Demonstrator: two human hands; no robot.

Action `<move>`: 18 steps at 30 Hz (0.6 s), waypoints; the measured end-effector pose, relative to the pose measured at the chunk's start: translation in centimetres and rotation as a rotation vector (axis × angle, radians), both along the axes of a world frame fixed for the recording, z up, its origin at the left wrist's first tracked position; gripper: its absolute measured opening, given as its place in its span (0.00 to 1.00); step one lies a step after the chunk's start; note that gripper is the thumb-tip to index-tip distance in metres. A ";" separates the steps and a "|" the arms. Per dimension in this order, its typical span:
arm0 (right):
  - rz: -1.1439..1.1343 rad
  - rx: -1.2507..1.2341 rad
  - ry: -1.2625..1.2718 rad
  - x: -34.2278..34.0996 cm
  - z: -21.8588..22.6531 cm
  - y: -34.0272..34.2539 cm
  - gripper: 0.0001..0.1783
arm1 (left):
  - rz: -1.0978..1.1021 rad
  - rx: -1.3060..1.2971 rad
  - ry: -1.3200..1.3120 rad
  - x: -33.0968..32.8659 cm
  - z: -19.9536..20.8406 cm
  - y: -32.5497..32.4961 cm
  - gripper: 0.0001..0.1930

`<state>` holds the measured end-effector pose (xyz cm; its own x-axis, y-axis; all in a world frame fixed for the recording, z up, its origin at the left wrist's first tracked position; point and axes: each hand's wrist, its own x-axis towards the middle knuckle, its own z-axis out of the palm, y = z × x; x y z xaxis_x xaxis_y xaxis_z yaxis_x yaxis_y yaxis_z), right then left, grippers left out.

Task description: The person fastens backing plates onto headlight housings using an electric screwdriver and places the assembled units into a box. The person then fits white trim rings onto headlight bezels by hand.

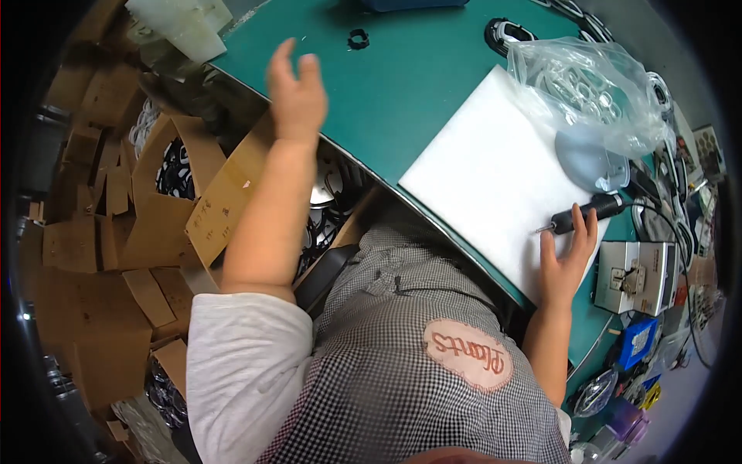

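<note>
Both hands look released to me: the left hand (297, 104), fingers apart, is well left of the white pad (479, 162); the right hand (564, 267) spreads at the pad's right end beside the black screwdriver (607, 206), whether touching I can't tell. I see nothing being fastened, so I judge work paused; what's finished or left isn't clear.

Green table (371, 100) | 1 white sheet (479, 162) | 1 black ring (359, 46) | 1 pale box (651, 267)
</note>
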<state>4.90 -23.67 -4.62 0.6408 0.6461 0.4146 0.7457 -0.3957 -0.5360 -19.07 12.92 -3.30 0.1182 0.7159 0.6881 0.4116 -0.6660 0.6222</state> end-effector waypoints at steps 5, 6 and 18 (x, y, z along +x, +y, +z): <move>0.075 -0.062 -0.072 -0.3 0.3 0.1 0.37 | 0.339 -0.204 -0.289 -7.4 -4.8 0.2 0.25; 0.085 -0.105 -0.109 -0.5 0.8 0.1 0.37 | 0.337 -0.285 -0.288 -8.1 -6.3 -1.2 0.25; 0.407 -0.364 -0.079 1.4 -0.2 -0.2 0.32 | 0.358 -0.879 0.876 -14.7 -13.6 -23.9 0.32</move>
<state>6.27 -23.87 -4.85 0.2849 0.9459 0.1553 0.9098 -0.2158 -0.3546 -33.76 -10.96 -16.89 -0.0032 0.9718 -0.2360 0.9722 0.0583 0.2267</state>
